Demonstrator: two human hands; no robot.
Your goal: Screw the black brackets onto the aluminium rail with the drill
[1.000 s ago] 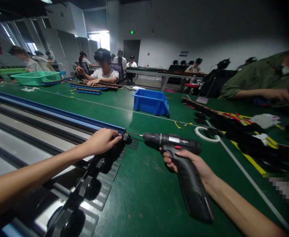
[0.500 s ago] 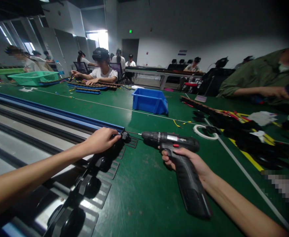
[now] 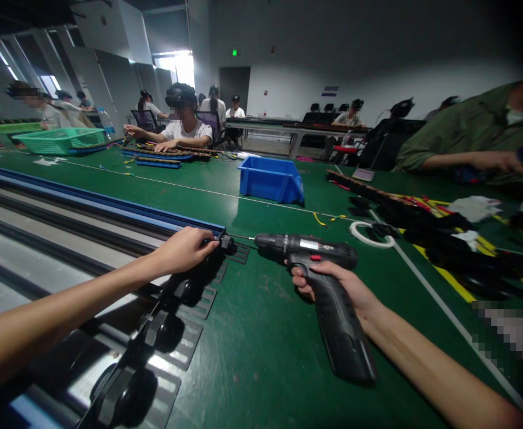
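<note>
In my right hand (image 3: 333, 283) is a black cordless drill (image 3: 339, 325), its grip wrapped by my fingers and its chuck aimed left. A long thin bit (image 3: 242, 237) runs from the chuck to a small black end fitting (image 3: 227, 242) at the far corner of the rail assembly. My left hand (image 3: 189, 247) is closed, thumb and fingers pinching that fitting; the exact grip is partly hidden. Along the assembly's right end, several black knob-like fittings (image 3: 165, 330) and slotted flat black plates (image 3: 183, 345) line up. Blue and silver rails (image 3: 109, 205) stretch away to the left.
A blue bin (image 3: 270, 182) stands beyond the drill on the green table (image 3: 252, 369). Right of it lie a white ring (image 3: 366, 241) and black and yellow wiring (image 3: 449, 238). A green basket (image 3: 59, 142) sits far left. People work across the table and at right.
The drill and my right hand have shifted slightly left and up in view. My left hand stays at the end fitting, nearly unchanged.
</note>
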